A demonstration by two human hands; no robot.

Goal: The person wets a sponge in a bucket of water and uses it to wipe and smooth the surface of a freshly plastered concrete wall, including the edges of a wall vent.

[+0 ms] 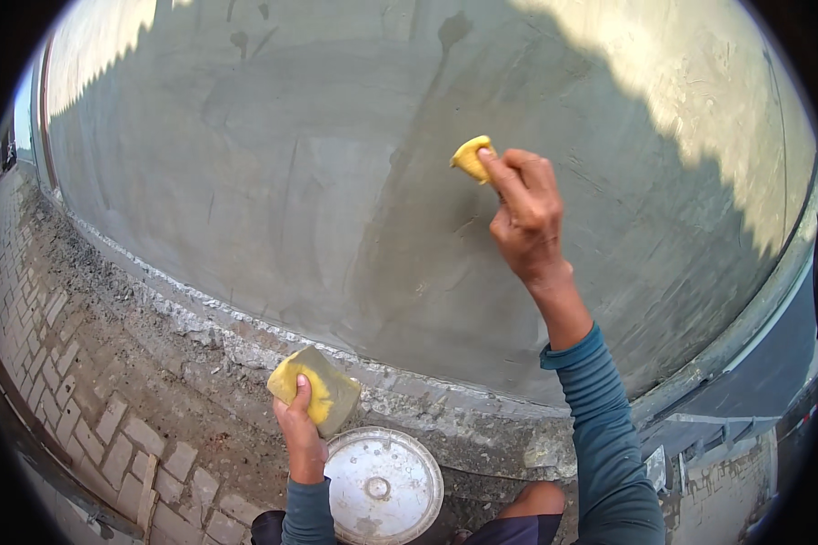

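Observation:
My right hand [529,211] is raised in front of the grey plastered wall [282,200], fingers closed on a small yellow sponge [472,159]. Whether that sponge touches the wall I cannot tell. Lower down, at the left, my left hand [301,429] grips a larger block-shaped sponge [321,383], yellow and partly coated with grey. Its thumb lies across the yellow part. A darker, damp-looking band runs down the plaster near my right hand.
Below my left hand sits a round, stained white lid or bucket bottom [407,495]. A rough ledge [245,350] follows the wall's foot, with loose soil beside it. Paving blocks [118,436] cover the ground at left, where a wooden strip [147,495] lies. My knee [538,501] shows at the bottom.

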